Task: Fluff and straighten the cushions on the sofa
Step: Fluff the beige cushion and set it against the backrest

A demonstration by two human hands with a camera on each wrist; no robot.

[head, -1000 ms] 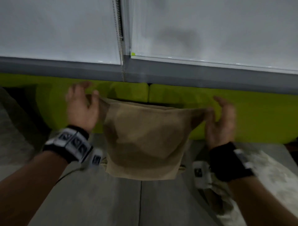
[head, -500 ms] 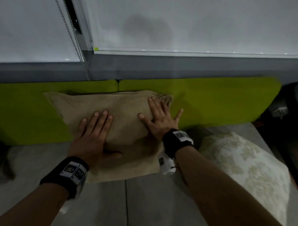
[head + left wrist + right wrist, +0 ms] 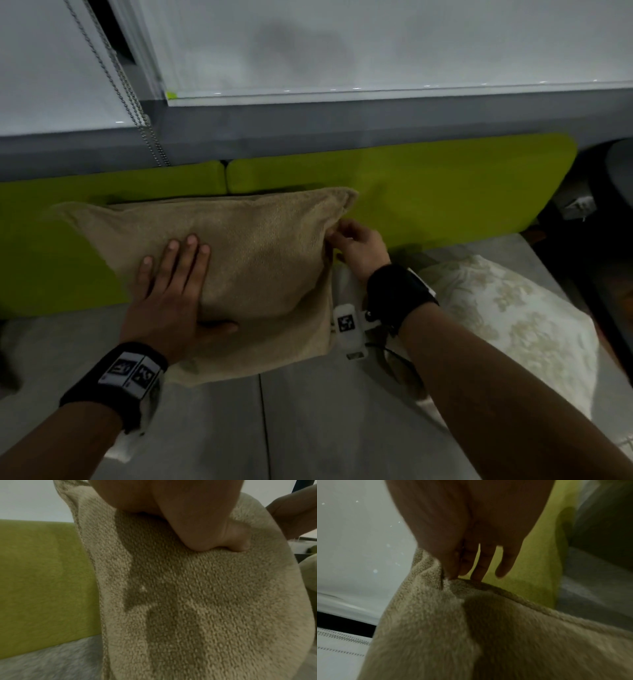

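Observation:
A tan woven cushion (image 3: 267, 246) leans against the sofa's green backrest (image 3: 445, 192), its lower edge on the grey seat (image 3: 342, 428). My left hand (image 3: 178, 270) lies flat on the cushion's front at lower left, fingers straight, thumb along the bottom. The left wrist view shows the palm and thumb (image 3: 197, 527) pressing into the tan cushion (image 3: 197, 601). My right hand (image 3: 339, 236) is at the cushion's right edge, just below the top right corner. In the right wrist view its thumb and forefinger (image 3: 452, 569) pinch a fold of the tan cushion (image 3: 471, 635); the other fingers hang straight.
A cream floral cushion (image 3: 513, 325) lies flat on the seat to the right, under my right forearm. White roller blinds (image 3: 376, 44) with a bead chain (image 3: 137, 113) hang behind the sofa. A dark gap (image 3: 603, 246) lies past the sofa's right end.
A second ago both hands held the cushion up by its top corners. It was then set against the backrest under two flat hands. Now the right hand has moved to pinch the right edge.

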